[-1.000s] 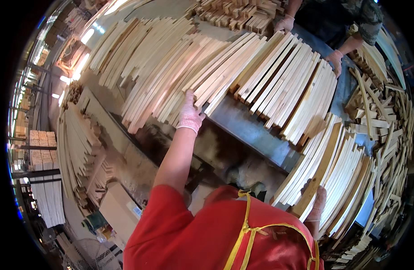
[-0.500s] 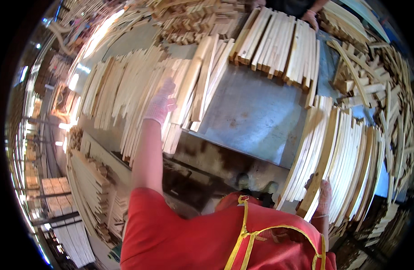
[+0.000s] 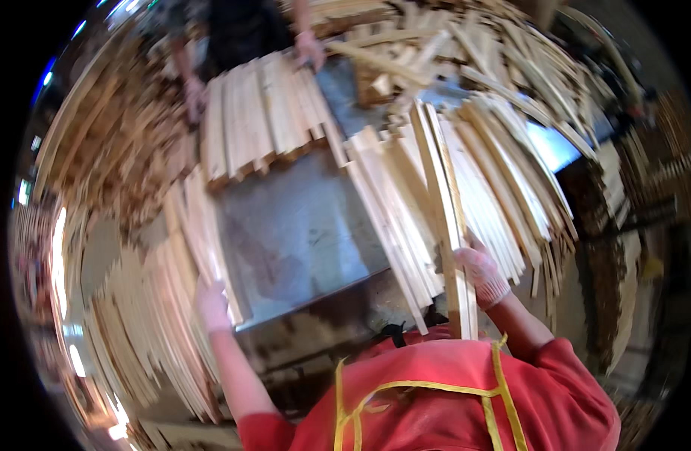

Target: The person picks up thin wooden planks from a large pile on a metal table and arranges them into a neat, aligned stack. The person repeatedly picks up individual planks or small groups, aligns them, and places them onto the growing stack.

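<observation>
My right hand [image 3: 482,272], in a pale knitted glove, is closed around long, light wooden strips [image 3: 456,293], seemingly two side by side. They rise above the right-hand row of strips [image 3: 492,203], their near ends close to my red apron. On the left, my gloved left hand [image 3: 212,303] lies at the near part of some wooden strips [image 3: 201,233] along the metal tabletop's left side. Motion smears its fingers, so its grip is unclear. Between my hands is the grey metal tabletop [image 3: 285,233].
Across the table, a co-worker's two gloved hands [image 3: 309,51] flank a row of strips [image 3: 259,113]. Loose offcuts [image 3: 413,60] are heaped at the far right. More strips [image 3: 127,331] lie side by side at the left, with stacked wood [image 3: 112,143] behind.
The view has swung to the right. My right hand has lifted strips up from the right-hand row. My left hand has come nearer, along the left strips.
</observation>
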`<state>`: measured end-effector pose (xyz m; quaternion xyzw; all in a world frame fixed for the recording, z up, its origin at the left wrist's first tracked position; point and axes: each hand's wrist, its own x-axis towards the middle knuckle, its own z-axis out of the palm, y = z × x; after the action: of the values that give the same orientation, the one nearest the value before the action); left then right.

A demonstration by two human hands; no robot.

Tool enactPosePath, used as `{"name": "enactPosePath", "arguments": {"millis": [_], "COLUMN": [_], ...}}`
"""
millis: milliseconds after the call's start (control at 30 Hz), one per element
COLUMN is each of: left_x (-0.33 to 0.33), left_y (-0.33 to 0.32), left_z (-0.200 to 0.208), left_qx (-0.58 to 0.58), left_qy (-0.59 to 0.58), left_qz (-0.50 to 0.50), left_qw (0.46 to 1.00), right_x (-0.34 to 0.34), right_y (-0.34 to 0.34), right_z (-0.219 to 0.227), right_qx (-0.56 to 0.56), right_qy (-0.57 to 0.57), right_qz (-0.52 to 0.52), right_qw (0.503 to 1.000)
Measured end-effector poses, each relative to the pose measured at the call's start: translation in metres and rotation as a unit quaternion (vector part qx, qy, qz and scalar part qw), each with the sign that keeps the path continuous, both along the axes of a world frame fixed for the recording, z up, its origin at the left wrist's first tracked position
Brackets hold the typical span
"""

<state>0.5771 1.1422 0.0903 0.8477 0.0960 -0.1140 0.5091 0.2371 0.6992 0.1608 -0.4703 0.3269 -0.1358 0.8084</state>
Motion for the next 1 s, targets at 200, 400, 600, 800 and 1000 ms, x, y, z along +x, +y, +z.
{"name": "enactPosePath", "arguments": {"millis": [200, 400, 600, 800, 1000], "left_x": [-0.119, -0.251, -0.323, -0.281, -0.323], "left_y": [-0.101, -0.194, -0.338, -0.678, -0.729], "left_z": [0.034, 0.024, -0.006, 0.168, 0.124], "left_qx": [-0.259, -0.047, -0.139, -0.39, -0.179], "left_qy": [0.007, 0.164, 0.127, 0.028, -0.154], "left_qz": [-0.11, -0.451, -0.542, -0.419, -0.395], "left_qw": [0.96, 0.876, 0.819, 0.82, 0.888], "right_x": [-0.058, -0.167, -0.276, -0.367, -0.4], "right_y": [-0.054, -0.117, -0.171, -0.251, -0.328], "right_z": [0.006, -0.019, -0.026, -0.03, -0.014], "right_qx": [-0.043, -0.037, -0.023, -0.03, -0.06], "right_qy": [-0.075, -0.07, -0.087, -0.089, -0.029], "right_qz": [-0.121, -0.211, -0.249, -0.247, -0.205], "right_qw": [0.989, 0.974, 0.964, 0.964, 0.976]}}
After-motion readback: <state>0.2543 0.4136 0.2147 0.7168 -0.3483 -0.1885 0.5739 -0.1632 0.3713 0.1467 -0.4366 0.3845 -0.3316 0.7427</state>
